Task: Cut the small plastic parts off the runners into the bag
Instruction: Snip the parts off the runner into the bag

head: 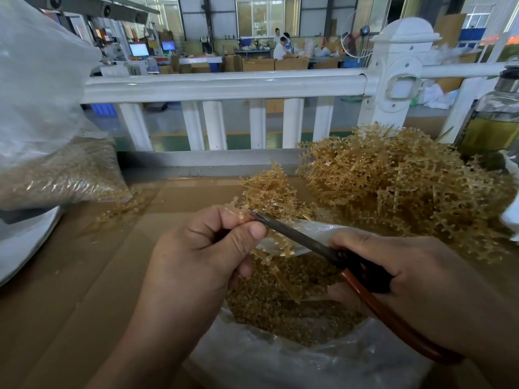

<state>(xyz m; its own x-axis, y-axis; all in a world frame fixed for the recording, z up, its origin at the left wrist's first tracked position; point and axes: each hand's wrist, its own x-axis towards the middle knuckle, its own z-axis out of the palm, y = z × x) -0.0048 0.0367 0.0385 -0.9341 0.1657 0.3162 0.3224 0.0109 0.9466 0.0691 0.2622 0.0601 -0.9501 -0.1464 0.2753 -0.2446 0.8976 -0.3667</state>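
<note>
My left hand (202,254) pinches an amber plastic runner (276,255) between thumb and fingers; the runner hangs down over the open clear bag (280,357). My right hand (415,279) grips scissors (306,240) with red-brown handles. The dark blade tips meet the runner's top end right at my left fingertips. The bag holds a heap of small amber cut parts (283,307). A big pile of uncut runners (407,192) lies to the right on the table.
A smaller clump of runners (269,189) lies just beyond my hands on the cardboard-covered table (84,276). A large filled plastic bag (42,136) stands at the left. A glass bottle (494,119) stands at the far right. A white railing (224,85) borders the table's far side.
</note>
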